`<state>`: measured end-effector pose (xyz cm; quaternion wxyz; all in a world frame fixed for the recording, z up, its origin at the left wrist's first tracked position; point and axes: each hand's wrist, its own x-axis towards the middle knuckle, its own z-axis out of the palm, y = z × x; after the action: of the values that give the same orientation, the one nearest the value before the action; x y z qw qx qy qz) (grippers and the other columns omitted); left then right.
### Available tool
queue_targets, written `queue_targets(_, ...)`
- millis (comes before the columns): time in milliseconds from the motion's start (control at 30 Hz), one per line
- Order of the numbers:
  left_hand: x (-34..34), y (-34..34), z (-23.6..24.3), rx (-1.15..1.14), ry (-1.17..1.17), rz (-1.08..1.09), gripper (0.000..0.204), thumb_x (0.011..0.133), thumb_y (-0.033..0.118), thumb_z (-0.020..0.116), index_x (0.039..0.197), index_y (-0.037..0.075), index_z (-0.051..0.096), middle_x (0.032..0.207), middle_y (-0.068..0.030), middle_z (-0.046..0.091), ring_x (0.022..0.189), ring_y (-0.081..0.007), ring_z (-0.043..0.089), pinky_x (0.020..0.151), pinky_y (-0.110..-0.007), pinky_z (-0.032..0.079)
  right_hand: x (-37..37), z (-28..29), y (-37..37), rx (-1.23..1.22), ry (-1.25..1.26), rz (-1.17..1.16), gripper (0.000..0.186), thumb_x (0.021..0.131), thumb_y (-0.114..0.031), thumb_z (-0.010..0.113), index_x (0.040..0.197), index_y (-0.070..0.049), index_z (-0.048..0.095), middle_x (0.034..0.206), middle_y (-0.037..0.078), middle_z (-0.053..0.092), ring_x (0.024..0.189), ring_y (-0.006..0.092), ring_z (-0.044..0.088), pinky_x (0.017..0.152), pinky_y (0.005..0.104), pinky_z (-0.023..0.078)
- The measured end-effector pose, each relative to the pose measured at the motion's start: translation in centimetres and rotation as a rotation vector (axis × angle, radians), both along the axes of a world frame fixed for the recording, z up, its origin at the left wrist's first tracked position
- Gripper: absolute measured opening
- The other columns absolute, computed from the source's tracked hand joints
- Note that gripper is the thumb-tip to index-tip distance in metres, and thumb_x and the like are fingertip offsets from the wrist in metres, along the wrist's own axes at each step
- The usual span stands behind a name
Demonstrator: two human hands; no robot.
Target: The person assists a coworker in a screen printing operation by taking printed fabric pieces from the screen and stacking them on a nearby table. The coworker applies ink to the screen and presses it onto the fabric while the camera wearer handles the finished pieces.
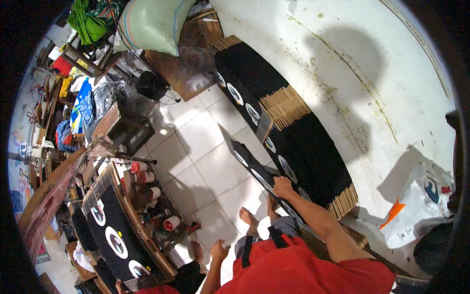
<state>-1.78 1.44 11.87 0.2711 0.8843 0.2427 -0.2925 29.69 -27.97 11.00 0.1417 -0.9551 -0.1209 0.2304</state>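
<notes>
Against the white wall, along the far edge of the tiled floor [205,161], the person's right hand [282,186] reaches out and grips the upper edge of a long black printed board [254,174] that leans out from the row; its fingers are curled closed over that edge. This board carries round white-and-dark emblems and stands tilted, its lower end toward the person's bare feet. Behind it, a long stack of like black boards [298,142] stands on edge against the wall, their pale cardboard ends showing in bundles. The left hand [219,251] hangs low near the red shirt, holding nothing, fingers loosely apart. Over at the left, a wooden bench [147,240] carries another black printed sheet [115,235], with paint pots [171,223] just beside its edge. A white plastic bag [416,206] lies by the wall at the right. Judging by how things lie, most boards already stand stacked at the wall, and this one is not yet flush with them, while at least one sheet remains on the bench.
</notes>
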Motion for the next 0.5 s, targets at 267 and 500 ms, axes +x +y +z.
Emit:
queue_targets(267,-11.3,-4.2,-4.9,-0.062,0.298,0.117,0.047,0.066,0.039,0.073,0.094,0.003,0.062,0.091,-0.0169,0.065,0.089,-0.0295,0.061,0.079,-0.036,0.048,1.4,-4.3,-5.6,-0.070,0.073,-0.143,0.021,0.068,-0.011,0.056,0.084,0.002,0.058,0.084,0.025,0.060,0.084,0.0400,0.059,0.076,0.0467,0.047)
queue_targets(500,-2.9,-4.5,-5.2,-0.387,0.050,0.736,0.037,0.072,0.024,0.070,0.094,-0.004,0.062,0.087,-0.0160,0.065,0.079,-0.0206,0.062,0.072,-0.030,0.049,1.8,-7.7,-9.5,-0.148,0.057,-0.222,0.025,0.069,-0.011,0.057,0.090,0.002,0.057,0.088,0.023,0.060,0.085,0.0383,0.059,0.078,0.0457,0.047)
